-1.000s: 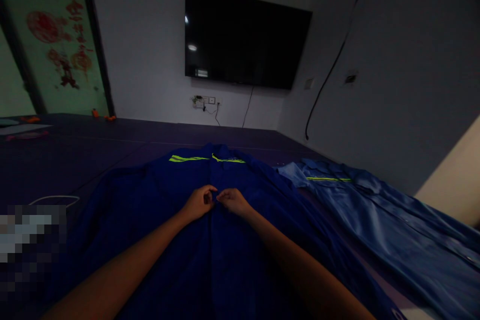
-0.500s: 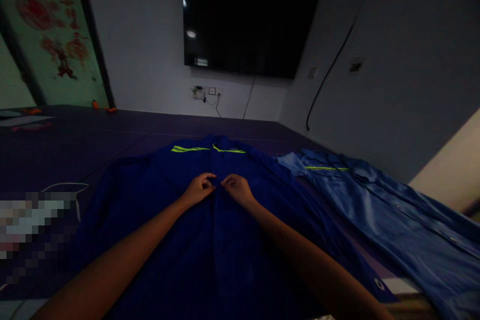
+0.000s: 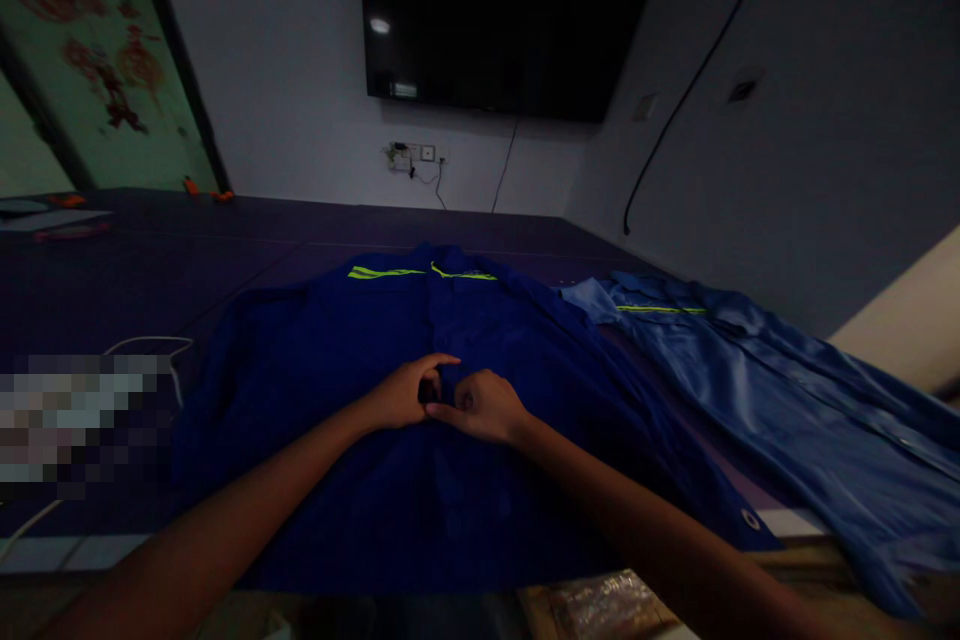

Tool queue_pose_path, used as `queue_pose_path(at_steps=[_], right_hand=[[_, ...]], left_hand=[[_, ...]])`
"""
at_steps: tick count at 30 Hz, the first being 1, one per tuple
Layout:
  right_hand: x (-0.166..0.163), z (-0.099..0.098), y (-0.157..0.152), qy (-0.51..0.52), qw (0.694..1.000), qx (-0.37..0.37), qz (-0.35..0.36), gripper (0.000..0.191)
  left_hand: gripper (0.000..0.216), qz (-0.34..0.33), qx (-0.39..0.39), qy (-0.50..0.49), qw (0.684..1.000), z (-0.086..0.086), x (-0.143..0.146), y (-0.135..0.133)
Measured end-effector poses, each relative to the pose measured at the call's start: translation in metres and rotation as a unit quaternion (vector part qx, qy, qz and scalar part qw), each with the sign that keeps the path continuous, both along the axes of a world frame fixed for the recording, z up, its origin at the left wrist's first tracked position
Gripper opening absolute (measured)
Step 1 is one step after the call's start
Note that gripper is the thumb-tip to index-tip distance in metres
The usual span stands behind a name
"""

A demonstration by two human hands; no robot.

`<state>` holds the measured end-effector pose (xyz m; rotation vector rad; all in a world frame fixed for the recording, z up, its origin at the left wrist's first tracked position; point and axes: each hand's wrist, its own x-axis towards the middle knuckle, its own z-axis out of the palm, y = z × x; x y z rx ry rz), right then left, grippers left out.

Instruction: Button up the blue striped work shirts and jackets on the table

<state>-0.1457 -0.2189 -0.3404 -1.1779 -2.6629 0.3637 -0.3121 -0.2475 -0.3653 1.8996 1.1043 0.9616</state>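
A dark blue work jacket (image 3: 322, 510) with yellow-green strips across its chest lies spread in front of me, collar pointing away. My left hand (image 3: 405, 392) is at its middle front edge, with thumb and fingers curled on the placket. Right beside it, my right hand (image 3: 491, 407) pinches the same front edge, its fingers folded in and its thumb reaching across toward the left hand. A bit of cloth is bunched up between the two hands. Any button there is hidden by the fingers.
A lighter blue jacket (image 3: 720, 390) lies to the right on the purple surface (image 3: 247, 250). At the left are a pixelated patch and a white cable (image 3: 150, 340). A television (image 3: 510, 10) hangs on the far wall, above sockets (image 3: 427, 153).
Both hands have moved down the jacket's front toward me and come closer together, now gripping the cloth. The view has tilted down, showing the jacket's bottom hem and the surface's near edge.
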Motion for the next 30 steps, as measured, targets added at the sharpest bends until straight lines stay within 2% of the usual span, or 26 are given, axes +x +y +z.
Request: queue_pose_path(at_steps=[4,12,16,21,26,30], right_hand=[[0.003,-0.002,-0.002,0.005,0.999,-0.040,0.004,0.047],[0.010,-0.005,0.013,0.107,0.975,-0.184,0.065,0.005],[0.010,-0.005,0.015,0.146,0.953,-0.258,0.055,0.006],[0.011,-0.002,0.014,0.174,0.934,-0.312,0.027,0.006],[0.012,0.001,0.018,0.197,0.923,-0.330,0.016,0.002],[0.014,0.003,0.020,0.206,0.924,-0.321,0.026,0.006]], left_hand=[[0.071,0.004,0.002,0.026,1.000,0.002,0.005,-0.006],[0.067,0.028,-0.010,0.008,1.000,0.000,0.012,-0.007],[0.068,0.029,-0.020,-0.009,0.999,-0.002,0.011,-0.005],[0.073,0.017,-0.053,-0.036,0.998,0.002,0.005,-0.003],[0.075,0.003,-0.076,-0.065,0.995,0.007,-0.003,-0.002],[0.071,0.004,-0.061,-0.082,0.995,0.011,-0.003,-0.004]])
